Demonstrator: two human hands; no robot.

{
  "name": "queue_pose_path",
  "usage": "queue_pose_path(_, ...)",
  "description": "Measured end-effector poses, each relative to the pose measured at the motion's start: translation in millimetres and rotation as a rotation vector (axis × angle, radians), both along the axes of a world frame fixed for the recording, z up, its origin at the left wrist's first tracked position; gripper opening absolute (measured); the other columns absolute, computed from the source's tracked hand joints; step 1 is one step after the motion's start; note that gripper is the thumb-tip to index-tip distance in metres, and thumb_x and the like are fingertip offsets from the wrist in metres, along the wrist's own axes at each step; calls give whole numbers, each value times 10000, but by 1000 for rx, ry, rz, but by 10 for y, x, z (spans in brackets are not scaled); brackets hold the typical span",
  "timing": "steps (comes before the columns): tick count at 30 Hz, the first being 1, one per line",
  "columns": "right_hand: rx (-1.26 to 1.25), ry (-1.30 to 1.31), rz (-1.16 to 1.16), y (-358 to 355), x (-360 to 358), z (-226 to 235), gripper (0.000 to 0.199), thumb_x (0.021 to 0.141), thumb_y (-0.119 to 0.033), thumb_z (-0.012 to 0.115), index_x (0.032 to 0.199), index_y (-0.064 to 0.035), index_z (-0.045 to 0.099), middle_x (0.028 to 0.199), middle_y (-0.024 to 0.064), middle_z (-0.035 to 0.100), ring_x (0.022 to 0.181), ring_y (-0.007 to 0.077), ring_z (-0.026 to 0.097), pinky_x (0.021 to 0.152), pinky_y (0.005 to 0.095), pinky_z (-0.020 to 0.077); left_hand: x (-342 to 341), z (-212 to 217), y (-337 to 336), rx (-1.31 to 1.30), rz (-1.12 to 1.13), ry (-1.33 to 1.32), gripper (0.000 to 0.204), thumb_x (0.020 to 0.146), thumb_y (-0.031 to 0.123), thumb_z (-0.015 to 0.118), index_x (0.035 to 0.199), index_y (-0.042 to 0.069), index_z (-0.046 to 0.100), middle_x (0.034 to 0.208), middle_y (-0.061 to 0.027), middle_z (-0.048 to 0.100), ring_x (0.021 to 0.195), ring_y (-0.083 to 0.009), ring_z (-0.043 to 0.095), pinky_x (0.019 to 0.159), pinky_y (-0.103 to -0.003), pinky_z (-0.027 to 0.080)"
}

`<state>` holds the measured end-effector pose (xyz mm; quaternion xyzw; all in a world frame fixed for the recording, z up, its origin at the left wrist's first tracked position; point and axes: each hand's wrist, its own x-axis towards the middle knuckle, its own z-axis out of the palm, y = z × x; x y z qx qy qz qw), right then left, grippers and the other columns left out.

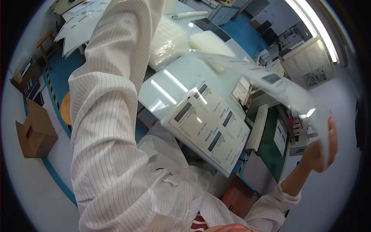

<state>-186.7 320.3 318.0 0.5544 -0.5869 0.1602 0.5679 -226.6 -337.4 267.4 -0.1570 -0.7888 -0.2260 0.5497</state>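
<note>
My right hand (320, 154), at the far right, is closed on the edge of a thin, glossy printed sheet (288, 91). The sheet bows upward, blurred, and its far end reaches over the table. Below it lies a stack of printed label sheets (208, 127), with dark blocks and small yellow marks, at the near edge of a glossy pale table (166, 91). My left arm, in a striped white sleeve (112, 96), stretches up past the top edge of the picture. The left hand itself is out of sight.
Beyond the stack lie a clear-wrapped bundle (166, 42), a pale stack (212, 42) and a white rolled tube (189, 14). A machine with a green bed (266, 154) stands at the right. An open cardboard box (36, 131) and a round stool (65, 108) are at the left.
</note>
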Motion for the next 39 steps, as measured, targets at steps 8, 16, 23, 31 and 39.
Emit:
queue_pose_path(8, 588, -558, -59, 586, 486, -2390, 155, 874, -31, 566, 1026, -15, 537, 1080, 195, 663, 1047, 374, 633, 904, 457, 522, -154, -2108, 421, 1553, -116, -565, 226, 929, 186, 479, 906, 10, 618, 761, -103, 662, 623, -158, 622, 542, -267, 531)
queue_pose_path(16, 564, -746, -247, 1123, 506, -3099, 229, 814, -8, 590, 1041, 18, 599, 1081, 196, 668, 1033, 370, 643, 870, 419, 534, -268, -2547, 908, 1686, -264, -861, 314, 977, 244, 438, 919, -4, 620, 774, -101, 667, 597, -144, 618, 490, -215, 517)
queue_pose_path(23, 470, -785, -215, 1102, 582, -3242, 265, 807, -26, 630, 1064, 28, 600, 1092, 220, 661, 1029, 399, 641, 864, 429, 535, 1400, -2322, 2152, 587, 190, -1509, 518, 916, 435, 554, 755, -50, 639, 667, -150, 646, 507, -198, 625, 475, -286, 540)
queue_pose_path(31, 411, -818, -248, 1085, 610, -3228, 271, 802, -45, 646, 1058, 31, 601, 1090, 216, 663, 1033, 391, 642, 864, 416, 537, 2374, -2381, 3194, 578, -40, -1570, 372, 889, 325, 629, 760, -23, 611, 614, -113, 599, 522, -186, 550, 507, -287, 448)
queue_pose_path(39, 376, -762, -368, 1127, 790, -3198, 227, 787, -46, 599, 1004, 14, 633, 1091, 197, 665, 1042, 360, 642, 859, 395, 535, 2447, -2349, 3416, 409, 200, -1134, 250, 901, 150, 613, 756, -18, 498, 573, -64, 418, 544, -108, 353, 499, -283, 320)
